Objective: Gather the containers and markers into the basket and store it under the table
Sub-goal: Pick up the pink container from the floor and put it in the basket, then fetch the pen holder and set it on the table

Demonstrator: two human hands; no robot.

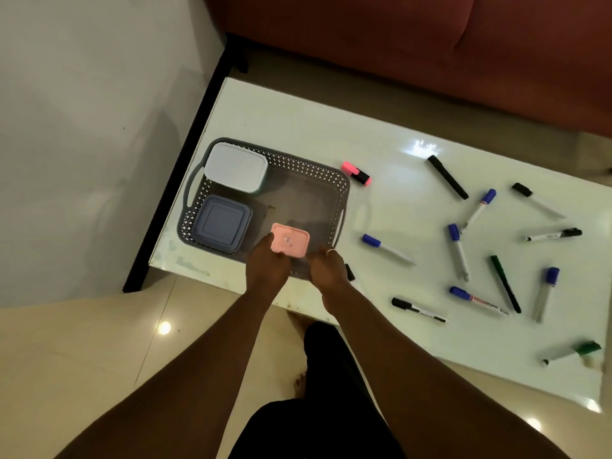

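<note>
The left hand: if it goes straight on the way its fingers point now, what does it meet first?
Probably the pink container, which the left hand already touches at its near-left edge; beyond that lies the basket's bare floor. Depth is unclear.

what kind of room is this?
Probably a home living room: a low white table stands right against a reddish sofa on a glossy tiled floor. Markers and a plastic basket of containers point to household tidying.

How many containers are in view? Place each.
3. White container, far-left in the basket; blue container, near-left; pink container, in the left hand over its near side.
</note>
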